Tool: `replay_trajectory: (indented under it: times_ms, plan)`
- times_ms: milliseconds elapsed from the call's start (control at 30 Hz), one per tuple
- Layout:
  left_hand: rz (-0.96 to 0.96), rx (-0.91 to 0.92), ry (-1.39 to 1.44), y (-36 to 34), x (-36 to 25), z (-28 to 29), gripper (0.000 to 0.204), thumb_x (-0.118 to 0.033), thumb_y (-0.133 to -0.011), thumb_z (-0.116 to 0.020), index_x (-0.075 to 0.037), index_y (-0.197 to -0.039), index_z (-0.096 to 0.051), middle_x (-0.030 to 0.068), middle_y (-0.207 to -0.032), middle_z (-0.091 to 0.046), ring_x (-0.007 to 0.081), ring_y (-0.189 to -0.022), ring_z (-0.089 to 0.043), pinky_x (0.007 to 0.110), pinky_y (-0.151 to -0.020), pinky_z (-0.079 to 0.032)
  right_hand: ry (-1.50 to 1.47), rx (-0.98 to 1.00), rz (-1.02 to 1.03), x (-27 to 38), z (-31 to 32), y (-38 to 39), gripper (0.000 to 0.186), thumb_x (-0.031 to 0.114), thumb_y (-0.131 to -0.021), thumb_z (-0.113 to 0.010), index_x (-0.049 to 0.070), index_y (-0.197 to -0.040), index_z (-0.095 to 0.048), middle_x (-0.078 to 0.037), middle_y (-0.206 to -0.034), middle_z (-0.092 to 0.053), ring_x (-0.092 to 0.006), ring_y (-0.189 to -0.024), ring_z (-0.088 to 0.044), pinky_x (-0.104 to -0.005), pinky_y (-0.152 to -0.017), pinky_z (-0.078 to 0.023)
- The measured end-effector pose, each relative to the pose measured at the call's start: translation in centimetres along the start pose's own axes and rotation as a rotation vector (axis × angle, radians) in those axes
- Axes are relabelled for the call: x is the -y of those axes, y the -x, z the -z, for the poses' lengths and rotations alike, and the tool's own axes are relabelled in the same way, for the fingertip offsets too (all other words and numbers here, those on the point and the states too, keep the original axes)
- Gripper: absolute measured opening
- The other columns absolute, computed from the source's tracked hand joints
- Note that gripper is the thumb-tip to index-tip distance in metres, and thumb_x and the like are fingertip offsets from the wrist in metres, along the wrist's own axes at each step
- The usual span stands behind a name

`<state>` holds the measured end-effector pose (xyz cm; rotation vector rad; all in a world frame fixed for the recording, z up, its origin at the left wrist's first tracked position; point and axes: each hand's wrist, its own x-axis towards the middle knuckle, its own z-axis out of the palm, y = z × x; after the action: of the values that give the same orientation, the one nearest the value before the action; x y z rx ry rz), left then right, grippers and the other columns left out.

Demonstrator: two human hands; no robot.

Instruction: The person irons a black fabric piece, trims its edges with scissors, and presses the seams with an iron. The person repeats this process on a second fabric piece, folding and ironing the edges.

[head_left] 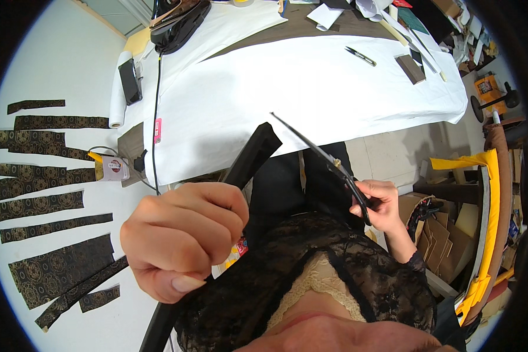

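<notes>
My left hand [185, 234] is raised close to the camera, its fingers curled closed around a long black strip, apparently folded fabric. The upper end of this black strip [253, 154] sticks out past my knuckles, and its lower part runs down beside my body. My right hand [381, 202] holds a pair of scissors [328, 158] by the black handles. Their blades point up and left toward the table, looking nearly closed. The scissor tip is near the strip's upper end, with a gap between them.
A white-covered table [311, 76] stands ahead, bearing thread snips [361, 56], a grey-brown block [410, 69], papers and a black iron-like device [179, 26]. A black cable [156, 111] crosses its left side. Patterned dark fabric pieces [64, 270] lie at left; cardboard [443, 246] stands at right.
</notes>
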<state>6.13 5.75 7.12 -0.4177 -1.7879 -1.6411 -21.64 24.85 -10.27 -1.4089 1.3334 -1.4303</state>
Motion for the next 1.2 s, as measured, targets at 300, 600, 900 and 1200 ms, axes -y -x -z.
replay_trajectory:
  times_ms: [300, 600, 900, 1200]
  plan:
    - [0.065, 0.108, 0.023, 0.1, 0.5, 2.9, 0.028, -0.015, -0.09, -0.052, -0.004, -0.065, -0.051, 0.0105, -0.057, -0.052, 0.0232, -0.043, -0.044, 0.041, -0.051, -0.039, 0.543, -0.185, 0.018, -1.6, 1.3, -5.7, 0.04, 0.019, -0.073, -0.082, -0.003, -0.104, -0.07, -0.006, -0.066, -0.058, -0.0128, -0.057, -0.055, -0.0262, -0.053, -0.044]
    - [-0.067, -0.368, 0.287, 4.3, 2.2, 12.7, 0.056, -0.025, -0.104, -0.015, -0.013, -0.06, -0.047, 0.0032, -0.055, -0.048, 0.0159, -0.049, -0.043, 0.031, -0.07, -0.037, 1.017, -0.101, 0.026, -8.7, 5.2, -16.8, 0.035, 0.011, -0.071, -0.074, -0.003, -0.103, -0.068, -0.017, -0.087, -0.067, -0.0288, -0.073, -0.067, -0.0369, -0.072, -0.055]
    - [-0.214, -0.507, 0.541, 8.1, 5.4, 19.2, 0.05, -0.023, -0.1, -0.022, -0.013, -0.058, -0.049, 0.0041, -0.057, -0.05, 0.0161, -0.055, -0.044, 0.03, -0.075, -0.037, 0.624, -0.04, -0.117, -3.6, -0.1, -17.6, 0.031, 0.024, -0.094, -0.06, -0.001, -0.111, -0.067, -0.014, -0.103, -0.066, -0.0219, -0.097, -0.064, -0.0333, -0.084, -0.052]
    - [-0.301, -0.434, 0.518, 9.8, 8.7, 22.9, 0.048, -0.024, -0.098, -0.024, -0.011, -0.064, -0.056, 0.0052, -0.062, -0.055, 0.0174, -0.063, -0.046, 0.034, -0.086, -0.036, -1.329, 0.397, -0.496, -2.5, -10.0, -10.6, 0.052, 0.035, -0.1, -0.046, 0.002, -0.14, -0.04, -0.016, -0.131, -0.056, -0.0272, -0.104, -0.065, -0.0536, -0.088, -0.054]
